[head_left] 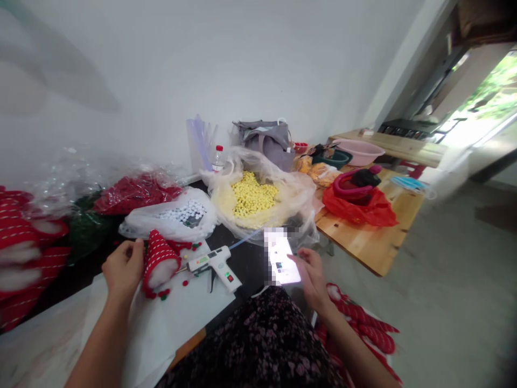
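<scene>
Room: a plain pale wall (250, 59) fills the back; a grey floor (452, 280) spreads to the right; daylight and greenery show through an opening at the far right.
Work surface: a dark table (246, 258) with a white sheet (189, 307) laid over its near part; a wooden bench (371, 242) stands just beside it on the right.
Bags: a clear bag of yellow pellets (252, 196) sits mid-table; a bag of white discs (183, 213) lies to its left; a grey cloth bag (266, 140) stands against the wall.
Bench load: a red plastic bag (363, 210); a pink basin (359, 151) farther back.
Glue gun: the white glue gun (214, 264) lies on the sheet between the two hands, untouched.
Left hand: the left hand (123, 269) is closed around a red-and-white striped cone (159, 261) that rests on the sheet.
Right hand: the right hand (313, 275) cradles a lit phone (283, 258) over the lap, fingers curled behind it.
</scene>
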Demonstrator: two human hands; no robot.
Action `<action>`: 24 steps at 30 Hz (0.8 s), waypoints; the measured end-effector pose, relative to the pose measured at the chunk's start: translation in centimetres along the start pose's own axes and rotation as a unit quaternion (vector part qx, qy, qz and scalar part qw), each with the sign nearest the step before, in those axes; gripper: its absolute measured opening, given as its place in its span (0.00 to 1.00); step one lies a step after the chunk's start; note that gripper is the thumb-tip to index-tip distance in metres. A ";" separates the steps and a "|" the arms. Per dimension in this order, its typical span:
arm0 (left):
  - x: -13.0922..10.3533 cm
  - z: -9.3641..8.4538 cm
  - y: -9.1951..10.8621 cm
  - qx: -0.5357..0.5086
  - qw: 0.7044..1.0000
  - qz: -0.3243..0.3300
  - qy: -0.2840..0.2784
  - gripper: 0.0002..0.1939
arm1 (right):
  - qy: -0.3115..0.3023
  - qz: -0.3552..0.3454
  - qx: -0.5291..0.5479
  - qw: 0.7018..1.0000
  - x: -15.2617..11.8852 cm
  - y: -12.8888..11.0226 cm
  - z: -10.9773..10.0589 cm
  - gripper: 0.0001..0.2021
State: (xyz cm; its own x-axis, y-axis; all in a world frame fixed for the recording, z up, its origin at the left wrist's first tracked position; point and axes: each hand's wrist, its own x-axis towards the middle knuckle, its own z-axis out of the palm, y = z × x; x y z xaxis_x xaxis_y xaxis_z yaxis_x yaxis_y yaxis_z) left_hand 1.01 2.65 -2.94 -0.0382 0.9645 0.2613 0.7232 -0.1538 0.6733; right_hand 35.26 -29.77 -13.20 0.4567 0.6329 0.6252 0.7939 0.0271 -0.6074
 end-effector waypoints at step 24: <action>0.1 0.0 -0.2 -0.003 1.000 -0.001 -0.003 0.17 | 0.025 -0.020 0.026 0.999 0.4 -0.8 -0.2 0.16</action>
State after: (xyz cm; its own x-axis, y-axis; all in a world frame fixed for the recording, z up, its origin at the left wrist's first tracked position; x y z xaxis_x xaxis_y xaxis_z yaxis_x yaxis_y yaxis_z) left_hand 0.89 2.75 -3.08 -0.0344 0.9660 0.2561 0.7196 -0.1539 0.6771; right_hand 34.93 -29.72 -12.39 0.4460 0.5905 0.6726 0.7906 0.0924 -0.6054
